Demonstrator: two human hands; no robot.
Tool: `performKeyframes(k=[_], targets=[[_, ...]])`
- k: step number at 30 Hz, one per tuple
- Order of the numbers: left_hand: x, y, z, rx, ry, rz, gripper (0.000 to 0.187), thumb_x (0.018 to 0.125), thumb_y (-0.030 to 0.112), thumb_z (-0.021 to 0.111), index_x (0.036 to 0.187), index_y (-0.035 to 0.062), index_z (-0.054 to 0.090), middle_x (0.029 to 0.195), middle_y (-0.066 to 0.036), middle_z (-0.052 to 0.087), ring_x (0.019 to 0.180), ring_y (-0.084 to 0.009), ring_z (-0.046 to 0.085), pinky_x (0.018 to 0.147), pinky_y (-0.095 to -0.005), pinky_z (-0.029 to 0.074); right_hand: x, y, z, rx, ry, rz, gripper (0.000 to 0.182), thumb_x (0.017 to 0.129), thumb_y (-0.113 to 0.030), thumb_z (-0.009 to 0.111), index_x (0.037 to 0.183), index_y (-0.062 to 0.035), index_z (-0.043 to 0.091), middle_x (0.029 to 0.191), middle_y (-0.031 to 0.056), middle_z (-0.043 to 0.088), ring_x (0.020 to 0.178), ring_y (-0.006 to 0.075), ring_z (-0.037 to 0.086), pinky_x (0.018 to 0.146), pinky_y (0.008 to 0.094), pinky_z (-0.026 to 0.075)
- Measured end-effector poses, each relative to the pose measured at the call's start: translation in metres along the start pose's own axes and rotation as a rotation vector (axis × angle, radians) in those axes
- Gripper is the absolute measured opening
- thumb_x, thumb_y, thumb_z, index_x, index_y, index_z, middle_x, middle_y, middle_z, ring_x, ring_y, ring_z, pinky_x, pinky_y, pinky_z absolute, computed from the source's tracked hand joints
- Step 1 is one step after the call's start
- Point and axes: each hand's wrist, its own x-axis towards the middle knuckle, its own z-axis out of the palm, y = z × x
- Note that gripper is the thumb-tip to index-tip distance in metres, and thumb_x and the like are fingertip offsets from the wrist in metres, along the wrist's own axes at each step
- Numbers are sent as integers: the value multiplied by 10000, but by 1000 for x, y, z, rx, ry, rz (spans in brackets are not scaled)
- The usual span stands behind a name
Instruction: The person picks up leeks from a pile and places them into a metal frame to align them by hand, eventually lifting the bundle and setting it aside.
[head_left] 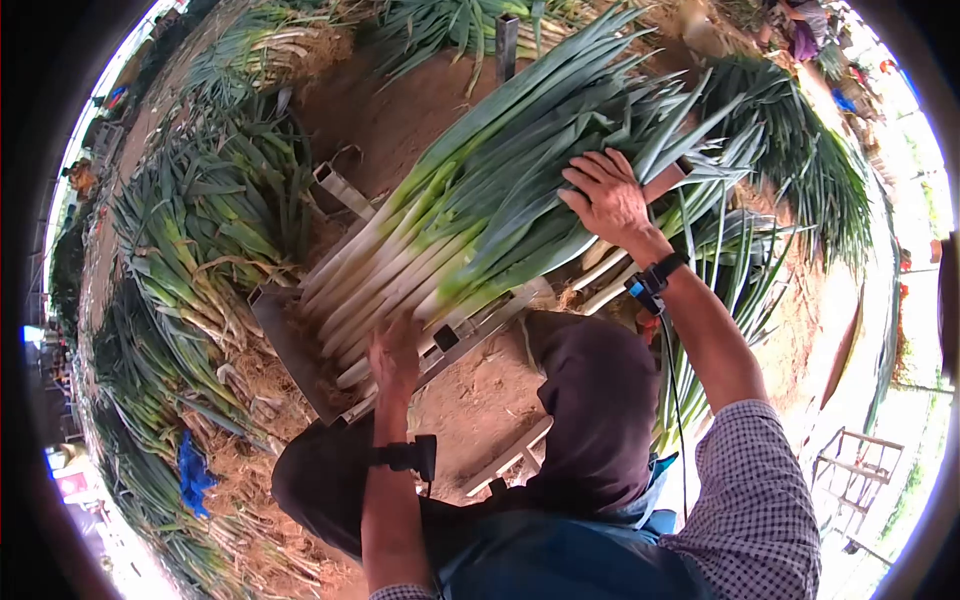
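Note:
A large bundle of leeks (400, 235) lies across a metal frame (285, 335), white stalks at the lower left and green leaves at the upper right. My right hand (608, 197) rests on the green leaves with its fingers spread slightly. At the white ends, my left hand (396, 352) touches the near side of the stalks; its fingers are blurred and partly hidden.
Piles of leeks (205, 210) lie on the left, with more leeks (800, 150) at the upper right. An upright metal post (507, 48) stands beyond the bundle. A blue scrap (195, 475) is at the lower left, and a rack (858, 465) at the lower right.

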Motion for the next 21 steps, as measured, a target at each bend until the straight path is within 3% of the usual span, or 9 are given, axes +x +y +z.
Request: performKeyframes(k=[4,5,7,8,14,15,16,19,21], targets=[[-16,-11,16,-126,129,166,297,914,299,692,1161,136,717,1103,-154,658,1079,-350,588,931,-482,461,-9,7,16,-35,86,-102,291,895,-301,688,1081,-78,704,1199,99,671,1172,308,595,1087,502,385],[-17,-15,21,-805,90,-87,292,907,271,694,1171,149,712,1086,-140,659,1058,-343,584,918,-473,455,-11,5,21,-35,100,-111,278,896,-285,681,1077,-74,704,1199,102,670,1169,311,595,1081,501,389],[-14,-6,15,-667,150,-34,301,896,224,695,1187,147,701,1053,-104,660,1027,-314,579,900,-442,449,-11,9,32,0,143,-108,269,906,-259,663,1088,-65,699,1202,112,667,1170,321,591,1077,501,392],[-16,8,2,156,148,238,310,893,206,693,1193,132,695,1039,-83,659,1017,-292,578,897,-420,448,-13,8,37,23,159,-88,272,914,-249,653,1103,-58,695,1206,118,663,1175,328,587,1079,502,391],[-13,0,16,52,249,289,314,906,226,677,1155,36,677,1009,-32,665,949,-222,586,867,-365,470,-24,11,56,40,185,-84,299,933,-258,617,1171,-93,695,1261,106,642,1220,329,561,1107,526,363],[-12,-9,24,-764,30,-20,245,925,219,657,1085,34,670,986,-47,671,900,-218,614,836,-380,497,-27,10,54,46,116,-64,302,927,-268,620,1178,-119,698,1281,92,636,1231,329,550,1115,528,353],[-9,-18,33,-1583,123,-436,195,945,212,638,1014,31,663,962,-62,677,851,-214,641,806,-395,524,-27,8,45,13,51,-22,306,921,-279,623,1184,-145,701,1301,79,629,1243,329,539,1123,529,343],[5,-140,77,-409,229,228,469,768,0,718,1231,61,671,1248,-147,652,1228,-336,552,1054,-438,431,-24,-13,1,-46,-23,62,358,910,-325,634,1180,-94,677,1256,112,632,1237,327,540,1104,491,373],[11,-134,82,-1490,47,-181,415,905,210,605,1247,-23,612,1256,-136,646,1203,-262,583,1026,-421,451,-36,-18,-39,3,109,-67,327,860,-260,718,1098,-38,686,1202,139,649,1232,330,559,1058,468,434]])
